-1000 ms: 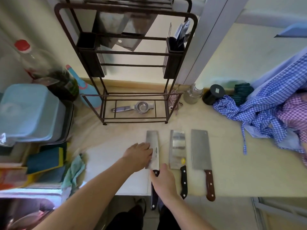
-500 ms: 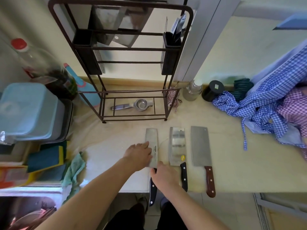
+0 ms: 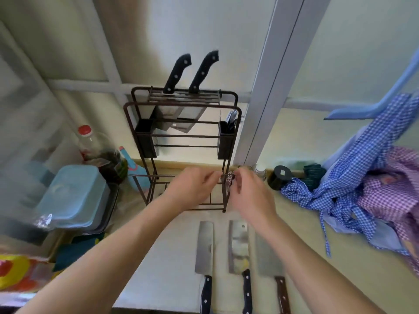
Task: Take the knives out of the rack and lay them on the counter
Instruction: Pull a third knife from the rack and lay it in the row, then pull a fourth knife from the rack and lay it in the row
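The dark metal rack (image 3: 226, 141) stands at the back of the counter (image 3: 301, 236). Two black-handled cleavers stick up from its top slots, one on the left (image 3: 178, 73) and one on the right (image 3: 203, 71). Three knives lie side by side on the counter: a slim black-handled one (image 3: 204, 248), a cleaver with a black handle (image 3: 238, 245) and a brown-handled cleaver (image 3: 268, 259). My left hand (image 3: 192, 189) and my right hand (image 3: 251, 191) are raised in front of the rack's lower part, both empty with loosely curled fingers.
A light blue tub (image 3: 74, 196) on dark trays and a red-capped bottle (image 3: 90, 141) stand left of the rack. A black jar (image 3: 280, 180) and checked cloths (image 3: 362, 177) lie at the right. A small holder (image 3: 226, 137) with utensils hangs on the rack's right side.
Both hands let go of the slim knife on the counter and rose toward the rack. The camera tilted up, bringing the two cleavers in the rack's top into view.
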